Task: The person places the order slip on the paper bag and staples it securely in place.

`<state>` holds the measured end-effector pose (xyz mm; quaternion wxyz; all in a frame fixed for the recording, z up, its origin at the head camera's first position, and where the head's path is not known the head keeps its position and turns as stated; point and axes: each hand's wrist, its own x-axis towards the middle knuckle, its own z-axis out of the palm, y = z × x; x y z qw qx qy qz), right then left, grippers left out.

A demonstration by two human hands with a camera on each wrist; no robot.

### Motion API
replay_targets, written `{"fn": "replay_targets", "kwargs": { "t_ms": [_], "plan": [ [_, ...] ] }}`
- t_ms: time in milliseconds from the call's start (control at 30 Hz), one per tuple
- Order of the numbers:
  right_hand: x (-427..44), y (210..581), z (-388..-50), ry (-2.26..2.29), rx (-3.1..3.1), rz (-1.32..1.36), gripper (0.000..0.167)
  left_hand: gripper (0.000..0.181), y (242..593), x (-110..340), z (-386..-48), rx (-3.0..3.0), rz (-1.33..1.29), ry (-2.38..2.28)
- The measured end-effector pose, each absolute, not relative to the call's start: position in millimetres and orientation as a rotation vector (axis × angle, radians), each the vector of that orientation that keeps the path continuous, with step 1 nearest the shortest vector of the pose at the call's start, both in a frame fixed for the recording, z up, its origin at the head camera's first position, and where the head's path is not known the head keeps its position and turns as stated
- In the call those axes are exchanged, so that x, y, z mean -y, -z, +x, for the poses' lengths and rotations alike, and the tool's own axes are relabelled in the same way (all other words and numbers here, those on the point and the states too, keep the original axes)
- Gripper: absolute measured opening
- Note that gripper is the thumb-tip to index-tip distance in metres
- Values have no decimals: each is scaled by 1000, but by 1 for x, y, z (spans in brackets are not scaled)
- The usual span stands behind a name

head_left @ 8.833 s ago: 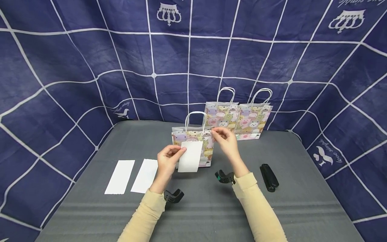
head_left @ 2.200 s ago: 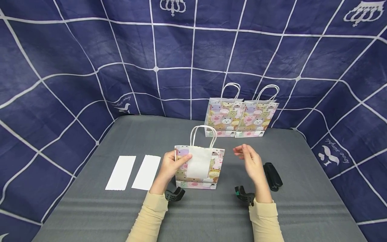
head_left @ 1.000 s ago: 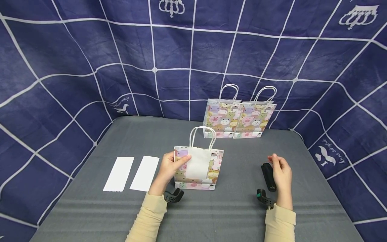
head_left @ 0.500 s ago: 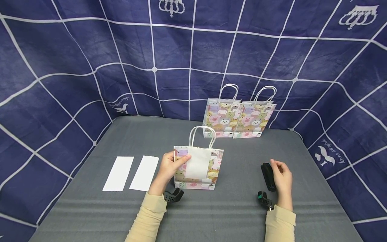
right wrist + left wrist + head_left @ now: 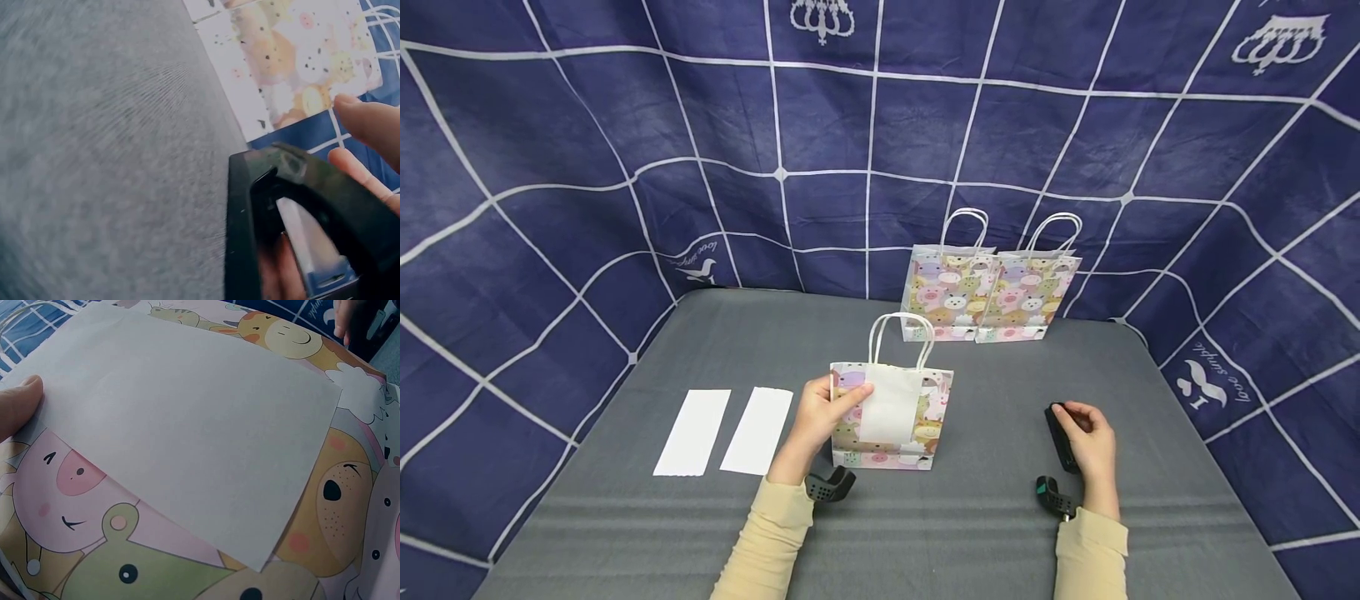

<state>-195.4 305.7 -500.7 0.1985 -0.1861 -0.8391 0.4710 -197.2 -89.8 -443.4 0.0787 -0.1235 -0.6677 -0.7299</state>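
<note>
In the head view my left hand (image 5: pixel 817 414) pinches the left edge of a small paper gift bag (image 5: pixel 931 429) with a cartoon-animal print and white twisted handles. A blank white paper strip (image 5: pixel 891 408) lies flat against the bag's front, its upper left corner under my thumb (image 5: pixel 22 406). At the right my right hand (image 5: pixel 1093 446) grips a black stapler (image 5: pixel 1059 440) from above, thumb on its near-left side. In the right wrist view the stapler (image 5: pixel 240 219) fills the lower right, with fingers partly showing behind it.
Two matching gift bags (image 5: pixel 946 292) stand side by side at the back of the grey table (image 5: pixel 925 542). Two white paper strips (image 5: pixel 692 433) lie flat at the left. A blue gridded cloth (image 5: pixel 715 108) hangs behind and at both sides.
My right hand has left the bag, moved right to the stapler and now grips it. Earlier, my left hand brought the strip against the bag and the bag came nearer; it holds still now.
</note>
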Motion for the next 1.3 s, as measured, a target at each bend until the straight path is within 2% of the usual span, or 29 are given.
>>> {"fn": "replay_targets", "kwargs": {
  "t_ms": [233, 500, 833, 1067, 1300],
  "plan": [
    [-306, 507, -197, -1330, 2395, -554, 42, 17, 443, 90, -197, 2008, -370, 2176],
    [-308, 502, -196, -1350, 2472, -604, 54, 19, 443, 91, -198, 2002, -381, 2185],
    [-305, 498, -194, -1315, 2487, -598, 48, 16, 441, 90, -197, 2035, -313, 2210],
    [-300, 498, -197, -1364, 2342, -501, 45, 14, 422, 89, -186, 2049, -355, 2181],
    [-294, 498, -202, -1420, 2239, -442, 49, 15, 415, 88, -182, 2041, -363, 2189]
  ]
}}
